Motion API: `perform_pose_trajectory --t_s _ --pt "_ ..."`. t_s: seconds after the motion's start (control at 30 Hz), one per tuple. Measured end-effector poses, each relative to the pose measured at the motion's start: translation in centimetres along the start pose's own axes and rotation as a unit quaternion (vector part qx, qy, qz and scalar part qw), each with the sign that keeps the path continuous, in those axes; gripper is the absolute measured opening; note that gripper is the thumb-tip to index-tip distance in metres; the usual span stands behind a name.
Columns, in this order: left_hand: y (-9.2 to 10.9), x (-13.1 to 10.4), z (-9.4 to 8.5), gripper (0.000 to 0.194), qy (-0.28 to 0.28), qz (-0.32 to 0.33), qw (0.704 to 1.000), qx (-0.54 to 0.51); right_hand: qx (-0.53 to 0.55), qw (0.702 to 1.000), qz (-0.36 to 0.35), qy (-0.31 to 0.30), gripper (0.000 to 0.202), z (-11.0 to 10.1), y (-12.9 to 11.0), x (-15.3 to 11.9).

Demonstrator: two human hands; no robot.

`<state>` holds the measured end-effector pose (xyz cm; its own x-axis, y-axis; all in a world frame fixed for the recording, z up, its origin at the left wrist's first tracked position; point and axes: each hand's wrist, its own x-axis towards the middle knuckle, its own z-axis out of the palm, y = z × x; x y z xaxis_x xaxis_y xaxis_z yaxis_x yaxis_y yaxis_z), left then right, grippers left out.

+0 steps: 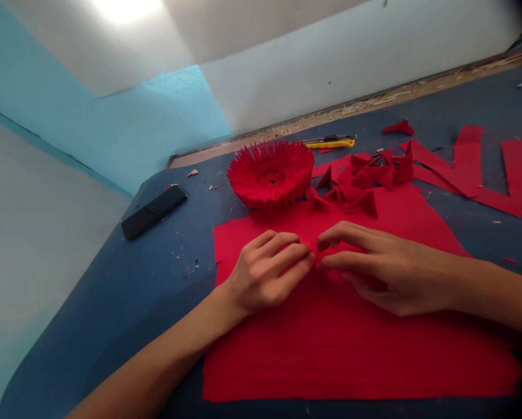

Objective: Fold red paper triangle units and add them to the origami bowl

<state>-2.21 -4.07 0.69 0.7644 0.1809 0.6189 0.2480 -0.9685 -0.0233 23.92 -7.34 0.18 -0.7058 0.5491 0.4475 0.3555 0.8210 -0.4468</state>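
My left hand rests over a stack of red paper sheets, its fingers curled and pressed together at the tips. Opposite it, my right hand has bent fingers, with the fingertips almost meeting those of the left. Between them is a small piece of red paper, whose outline blends into the red sheets below, so its shape is hard to make out. Just beyond the hands lie several folded red paper triangles. A round, pleated red paper piece with a hole in its middle sits at the stack's far edge.
A black phone lies on the blue tabletop at the left. Behind the pleated piece is a yellow utility knife. Red paper strips spread at the far right, and a wall rises behind the table.
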Motion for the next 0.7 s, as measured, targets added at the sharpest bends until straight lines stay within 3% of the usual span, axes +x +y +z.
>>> perform_pose_trajectory --t_s 0.1,0.3,0.5,0.7 --pt "0.0 -0.2 0.4 0.014 0.009 -0.015 1.0 -0.001 -0.008 1.0 0.004 -0.025 0.044 0.1 0.4 -0.2" --pt "0.3 -0.3 0.7 0.015 -0.018 -0.028 0.999 -0.014 -0.053 0.996 -0.053 0.043 0.028 0.2 1.3 -0.5" --pt "1.0 -0.3 1.1 0.023 -0.044 -0.025 0.998 -0.037 -0.041 0.998 -0.055 -0.004 0.033 -0.4 2.1 -0.3" --pt "1.1 -0.5 1.2 0.013 -0.069 -0.022 0.997 -0.028 -0.032 0.996 -0.052 -0.066 0.035 -1.4 2.1 -0.2"
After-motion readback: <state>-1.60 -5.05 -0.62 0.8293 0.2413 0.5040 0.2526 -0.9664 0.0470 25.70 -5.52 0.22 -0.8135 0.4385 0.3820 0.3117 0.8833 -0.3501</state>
